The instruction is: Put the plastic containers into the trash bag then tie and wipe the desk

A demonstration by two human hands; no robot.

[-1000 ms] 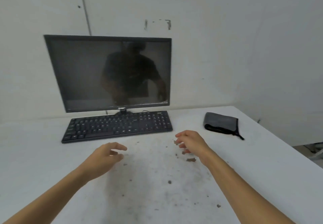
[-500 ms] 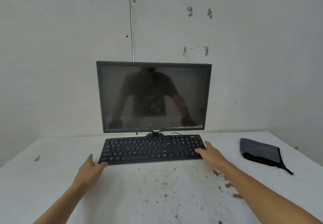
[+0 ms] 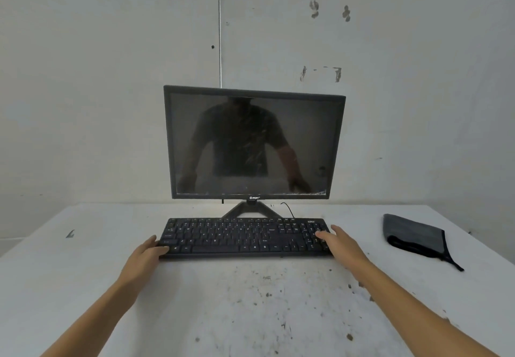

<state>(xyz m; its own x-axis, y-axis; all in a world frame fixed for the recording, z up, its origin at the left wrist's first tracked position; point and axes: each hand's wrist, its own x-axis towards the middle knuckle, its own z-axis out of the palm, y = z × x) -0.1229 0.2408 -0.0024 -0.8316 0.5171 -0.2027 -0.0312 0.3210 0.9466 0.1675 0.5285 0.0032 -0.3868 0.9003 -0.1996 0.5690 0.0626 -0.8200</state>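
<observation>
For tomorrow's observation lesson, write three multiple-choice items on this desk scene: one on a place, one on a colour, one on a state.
1. Where is the grey cloth?
A. right of the keyboard
B. on the keyboard
C. behind the monitor

2. What colour is the keyboard?
A. white
B. black
C. red

3. What state is the monitor screen in?
A. showing a bright picture
B. dark, showing only a reflection
C. covered by a cloth

Answers:
1 A, it lies on the desk beyond the right hand.
2 B, its keys and frame are black between the left hand and the right hand.
3 B, the glass is dark and mirrors the person.
</observation>
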